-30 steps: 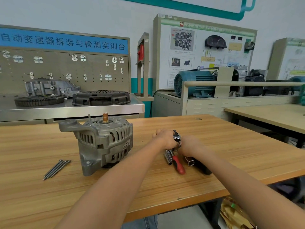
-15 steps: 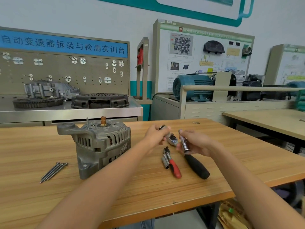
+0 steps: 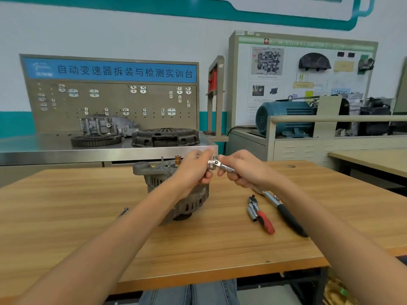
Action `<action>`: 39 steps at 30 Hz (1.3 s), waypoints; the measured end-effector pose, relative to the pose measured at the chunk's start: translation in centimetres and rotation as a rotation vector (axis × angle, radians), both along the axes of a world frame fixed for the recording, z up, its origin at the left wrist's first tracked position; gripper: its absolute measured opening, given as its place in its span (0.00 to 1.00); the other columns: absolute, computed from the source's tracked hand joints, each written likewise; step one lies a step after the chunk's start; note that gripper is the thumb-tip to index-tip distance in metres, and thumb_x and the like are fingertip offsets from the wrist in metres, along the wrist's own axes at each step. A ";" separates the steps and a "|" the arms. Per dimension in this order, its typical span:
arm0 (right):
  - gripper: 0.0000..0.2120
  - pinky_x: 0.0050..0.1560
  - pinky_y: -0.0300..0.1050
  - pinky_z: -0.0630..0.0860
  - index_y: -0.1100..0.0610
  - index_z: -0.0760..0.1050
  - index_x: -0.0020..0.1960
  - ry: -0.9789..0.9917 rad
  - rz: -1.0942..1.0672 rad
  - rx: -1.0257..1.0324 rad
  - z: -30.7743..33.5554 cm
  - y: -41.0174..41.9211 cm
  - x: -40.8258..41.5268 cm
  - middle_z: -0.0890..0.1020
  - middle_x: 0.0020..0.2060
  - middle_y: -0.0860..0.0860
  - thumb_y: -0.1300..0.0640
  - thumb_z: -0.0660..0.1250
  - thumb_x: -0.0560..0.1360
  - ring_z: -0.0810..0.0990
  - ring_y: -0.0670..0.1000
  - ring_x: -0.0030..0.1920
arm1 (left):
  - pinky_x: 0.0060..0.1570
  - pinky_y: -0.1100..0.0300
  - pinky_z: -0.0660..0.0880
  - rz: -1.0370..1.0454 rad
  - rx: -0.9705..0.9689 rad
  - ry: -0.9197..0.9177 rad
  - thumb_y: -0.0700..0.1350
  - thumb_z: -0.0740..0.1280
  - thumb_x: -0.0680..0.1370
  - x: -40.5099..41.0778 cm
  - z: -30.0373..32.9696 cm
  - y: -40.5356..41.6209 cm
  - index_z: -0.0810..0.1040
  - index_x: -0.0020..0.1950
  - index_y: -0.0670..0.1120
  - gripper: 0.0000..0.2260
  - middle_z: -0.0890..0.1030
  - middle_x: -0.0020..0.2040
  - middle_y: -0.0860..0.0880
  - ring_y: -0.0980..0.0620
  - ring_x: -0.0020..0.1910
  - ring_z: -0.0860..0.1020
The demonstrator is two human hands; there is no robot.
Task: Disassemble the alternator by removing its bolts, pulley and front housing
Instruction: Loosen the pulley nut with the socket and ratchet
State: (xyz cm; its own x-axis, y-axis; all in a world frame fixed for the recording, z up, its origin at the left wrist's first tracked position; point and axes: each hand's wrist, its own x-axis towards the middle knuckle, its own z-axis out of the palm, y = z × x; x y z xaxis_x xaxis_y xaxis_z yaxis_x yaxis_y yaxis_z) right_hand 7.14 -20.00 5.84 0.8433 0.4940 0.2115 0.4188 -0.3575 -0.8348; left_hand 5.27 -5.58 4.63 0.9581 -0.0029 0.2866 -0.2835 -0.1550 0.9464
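The grey alternator (image 3: pixel 157 175) stands on the wooden table (image 3: pixel 66 216) with its copper-tipped shaft (image 3: pixel 177 160) pointing up; my left hand and forearm cover much of it. My left hand (image 3: pixel 193 170) pinches a chrome socket (image 3: pixel 212 164) in the air in front of the alternator. My right hand (image 3: pixel 246 170) grips a small chrome ratchet (image 3: pixel 226 167), whose head meets the socket. The long through bolts (image 3: pixel 123 212) lie on the table to the left, almost hidden by my left forearm.
A red-handled ratchet (image 3: pixel 263 217) and a black-handled ratchet (image 3: pixel 288 217) lie on the table to the right of the alternator. Behind the table stands a steel bench (image 3: pixel 55 150) with a clutch cover (image 3: pixel 166 137), a ring gear and a housing. A blue motor (image 3: pixel 284 117) sits on a cabinet at the right.
Both hands have risen from the table, carrying the small ratchet and the socket, and brought them together above the alternator. The two other ratchets stay on the table.
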 end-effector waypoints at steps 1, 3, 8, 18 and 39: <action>0.21 0.18 0.35 0.56 0.61 0.76 0.40 -0.028 -0.011 -0.011 0.1 0.7 -0.4 0.67 0.21 0.46 0.51 0.53 0.82 0.60 0.43 0.18 | 0.19 0.66 0.63 0.083 0.075 -0.048 0.50 0.53 0.83 -0.4 0.1 0.6 0.72 0.45 0.42 0.15 0.73 0.29 0.47 0.57 0.21 0.68; 0.23 0.17 0.35 0.57 0.61 0.74 0.38 -0.085 -0.030 -0.005 0.2 2.1 -1.2 0.68 0.17 0.45 0.52 0.50 0.83 0.61 0.43 0.17 | 0.17 0.65 0.62 0.251 0.132 -0.133 0.49 0.52 0.83 -1.1 0.3 1.4 0.69 0.40 0.44 0.15 0.73 0.28 0.48 0.57 0.19 0.67; 0.19 0.19 0.32 0.62 0.59 0.71 0.36 -0.225 -0.085 -0.064 1.0 4.0 -2.7 0.72 0.16 0.45 0.58 0.50 0.82 0.67 0.41 0.17 | 0.19 0.71 0.61 0.474 0.202 -0.312 0.41 0.55 0.79 -2.4 0.8 2.3 0.66 0.31 0.46 0.15 0.70 0.28 0.49 0.60 0.21 0.68; 0.20 0.20 0.31 0.64 0.56 0.67 0.33 -0.317 -0.143 0.035 0.9 8.3 -2.7 0.74 0.27 0.51 0.55 0.51 0.82 0.69 0.40 0.18 | 0.23 0.67 0.61 0.668 0.360 -0.498 0.40 0.58 0.76 -4.0 2.0 4.7 0.65 0.27 0.44 0.16 0.67 0.24 0.50 0.57 0.23 0.62; 0.08 0.55 0.51 0.77 0.59 0.70 0.56 0.195 -0.370 0.333 -5.2 5.0 5.7 0.77 0.50 0.56 0.55 0.59 0.80 0.78 0.56 0.53 | 0.59 0.55 0.71 0.213 -0.331 0.135 0.75 0.58 0.61 -3.1 -5.0 9.4 0.66 0.70 0.52 0.43 0.73 0.66 0.50 0.49 0.66 0.71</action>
State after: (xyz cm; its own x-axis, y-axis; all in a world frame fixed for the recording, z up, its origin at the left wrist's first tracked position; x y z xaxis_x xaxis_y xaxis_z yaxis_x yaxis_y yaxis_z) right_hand 12.81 -15.04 0.69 0.9878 0.0889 0.1279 0.1406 -0.1545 -0.9779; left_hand 2.19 3.83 -0.40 0.9563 0.2707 0.1105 -0.1480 0.1222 0.9814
